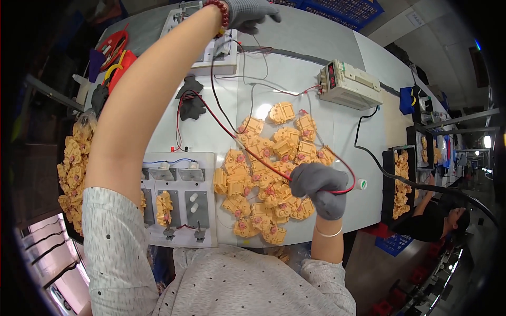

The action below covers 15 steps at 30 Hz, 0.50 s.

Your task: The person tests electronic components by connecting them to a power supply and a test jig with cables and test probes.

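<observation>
My left hand [250,15], in a grey glove, reaches to the far edge of the white table with its fingers stretched and spread. It is above a light-coloured fixture [224,52] at the back, partly cut off by the picture's top edge. Closed around a red cable [262,164], my gloved right hand [319,187] is over the right side of a pile of orange-yellow plastic housings [263,195]. The cable forms a loop past the hand's right side. Some of the housings under the hand are hidden.
A test fixture [179,200] with one housing in it stands at the near left. A power supply [350,84] is at the back right, wires trailing from it. Black gloves [191,99] lie mid-left. At the right are a black crate [387,184] of housings and another person [435,218].
</observation>
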Tool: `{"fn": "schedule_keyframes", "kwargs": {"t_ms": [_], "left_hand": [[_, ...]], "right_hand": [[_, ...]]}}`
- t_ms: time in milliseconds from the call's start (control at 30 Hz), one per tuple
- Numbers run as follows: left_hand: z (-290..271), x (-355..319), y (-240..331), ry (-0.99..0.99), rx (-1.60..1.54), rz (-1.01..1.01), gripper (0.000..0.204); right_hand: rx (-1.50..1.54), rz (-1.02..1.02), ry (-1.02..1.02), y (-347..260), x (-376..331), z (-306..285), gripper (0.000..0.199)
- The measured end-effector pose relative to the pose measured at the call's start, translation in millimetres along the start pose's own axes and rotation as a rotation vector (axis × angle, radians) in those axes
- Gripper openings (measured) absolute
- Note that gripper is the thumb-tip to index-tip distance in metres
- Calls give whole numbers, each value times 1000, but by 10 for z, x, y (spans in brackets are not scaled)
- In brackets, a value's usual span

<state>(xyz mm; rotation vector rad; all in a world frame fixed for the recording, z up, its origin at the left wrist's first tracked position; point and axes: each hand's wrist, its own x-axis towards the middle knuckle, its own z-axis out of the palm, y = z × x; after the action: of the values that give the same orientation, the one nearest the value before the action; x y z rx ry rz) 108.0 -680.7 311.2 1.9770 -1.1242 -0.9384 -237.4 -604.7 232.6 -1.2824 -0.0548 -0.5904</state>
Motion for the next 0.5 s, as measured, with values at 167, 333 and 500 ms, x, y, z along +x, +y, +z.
{"fn": "schedule_keyframes", "kwargs": {"t_ms": [167,333,500], "left_hand": [[-655,288,-115,476,714,346,31],[-1395,612,-375,838,560,480,31],[-1760,745,-671,759,-424,180,37]], "right_hand": [[52,274,367,161,-490,273,17],[404,238,586,340,-867,416,22],[507,181,799,365,-1201,573,23]]}}
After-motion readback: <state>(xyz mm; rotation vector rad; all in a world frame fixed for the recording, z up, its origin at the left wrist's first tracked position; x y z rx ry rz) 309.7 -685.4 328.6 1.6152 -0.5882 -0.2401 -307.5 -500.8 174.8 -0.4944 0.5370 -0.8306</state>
